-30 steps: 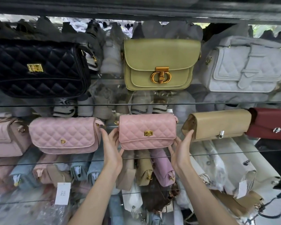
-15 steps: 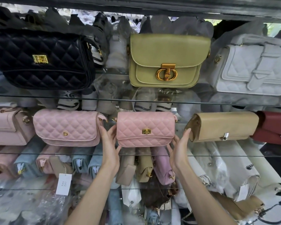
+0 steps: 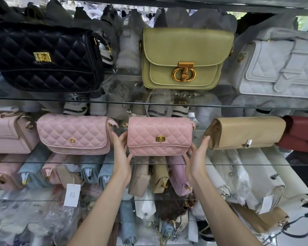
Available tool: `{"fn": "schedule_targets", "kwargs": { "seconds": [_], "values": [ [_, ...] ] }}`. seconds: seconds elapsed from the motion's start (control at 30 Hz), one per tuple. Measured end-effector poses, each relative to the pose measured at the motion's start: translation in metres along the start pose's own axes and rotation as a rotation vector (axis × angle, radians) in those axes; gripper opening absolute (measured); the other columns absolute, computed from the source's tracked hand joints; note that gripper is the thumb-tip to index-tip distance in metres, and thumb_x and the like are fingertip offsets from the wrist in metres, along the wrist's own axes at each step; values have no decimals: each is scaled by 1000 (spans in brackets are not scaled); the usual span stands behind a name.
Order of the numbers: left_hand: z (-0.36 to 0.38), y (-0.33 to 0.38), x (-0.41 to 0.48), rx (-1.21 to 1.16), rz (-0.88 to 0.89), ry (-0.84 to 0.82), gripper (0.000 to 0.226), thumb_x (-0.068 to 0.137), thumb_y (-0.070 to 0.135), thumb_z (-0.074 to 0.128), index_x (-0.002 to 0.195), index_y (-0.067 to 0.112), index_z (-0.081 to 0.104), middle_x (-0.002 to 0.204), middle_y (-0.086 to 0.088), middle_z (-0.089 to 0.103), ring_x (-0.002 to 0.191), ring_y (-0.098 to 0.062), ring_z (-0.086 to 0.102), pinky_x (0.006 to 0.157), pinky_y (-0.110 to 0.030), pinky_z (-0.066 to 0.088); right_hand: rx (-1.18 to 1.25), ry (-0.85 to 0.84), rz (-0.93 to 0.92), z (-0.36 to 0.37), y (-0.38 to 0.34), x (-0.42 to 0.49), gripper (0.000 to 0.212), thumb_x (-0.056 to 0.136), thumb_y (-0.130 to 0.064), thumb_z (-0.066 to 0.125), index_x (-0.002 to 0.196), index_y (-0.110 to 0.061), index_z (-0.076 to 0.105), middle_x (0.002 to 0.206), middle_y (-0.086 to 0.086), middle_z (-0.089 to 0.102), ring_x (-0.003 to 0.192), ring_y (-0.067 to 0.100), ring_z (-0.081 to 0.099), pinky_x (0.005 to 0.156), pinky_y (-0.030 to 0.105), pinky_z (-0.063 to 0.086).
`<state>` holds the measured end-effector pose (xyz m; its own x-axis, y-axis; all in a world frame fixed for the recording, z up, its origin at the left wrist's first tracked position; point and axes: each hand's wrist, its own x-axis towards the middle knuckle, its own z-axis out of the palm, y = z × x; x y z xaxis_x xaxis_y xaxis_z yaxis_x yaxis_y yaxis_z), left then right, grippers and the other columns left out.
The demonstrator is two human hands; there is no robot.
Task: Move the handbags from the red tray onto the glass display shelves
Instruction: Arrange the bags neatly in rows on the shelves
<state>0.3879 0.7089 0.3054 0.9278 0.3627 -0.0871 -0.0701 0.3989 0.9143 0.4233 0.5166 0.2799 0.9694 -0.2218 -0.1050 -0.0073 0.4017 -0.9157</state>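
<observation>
Glass shelves, pink handbag, wrapped stock behind

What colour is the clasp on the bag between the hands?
Gold clasp on pink quilted handbag; head view.

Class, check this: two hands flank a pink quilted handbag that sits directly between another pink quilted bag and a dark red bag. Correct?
Not quite. The head view shows the left hand and right hand flanking the pink quilted handbag, another pink quilted bag to its left, but a tan clutch directly right; the dark red bag lies beyond.
</observation>
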Motion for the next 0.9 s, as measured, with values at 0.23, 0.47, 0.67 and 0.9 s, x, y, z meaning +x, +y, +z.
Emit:
{"fn": "schedule_targets", "kwargs": {
  "seconds": [0.23,0.47,0.67,0.9],
  "values": [
    [-4,-1,3,-7,-18,9,78,93,79,16,139,31,55,138,12,61,130,-6,52,110,-40,38,27,-5,37,5,-5,-6,71,100,-72,15,150,-28,38,153,3,51,140,16,48,119,34,35],
    [-3,-5,5,2,-3,4,77,94,77,13,143,30,51,139,12,60,129,-5,52,104,-35,39,-10,31,-20,5,-11,-15,38,103,-66,15,133,-46,28,153,6,49,141,18,47,124,40,31],
    [-2,-8,5,-2,8,-3,71,97,73,16,141,31,53,137,13,61,127,-3,53,105,-34,40,29,15,-9,5,-12,-15,58,104,-64,18,151,-31,29,153,6,48,134,16,49,122,39,32],
    [2,8,-13,193,172,335,26,103,44,45,114,25,59,118,3,64,114,-17,59,99,-38,46,-258,213,-227,12,-45,-29,28,108,-46,39,119,-23,51,114,-8,60,109,13,55,87,28,42]
  ]
}}
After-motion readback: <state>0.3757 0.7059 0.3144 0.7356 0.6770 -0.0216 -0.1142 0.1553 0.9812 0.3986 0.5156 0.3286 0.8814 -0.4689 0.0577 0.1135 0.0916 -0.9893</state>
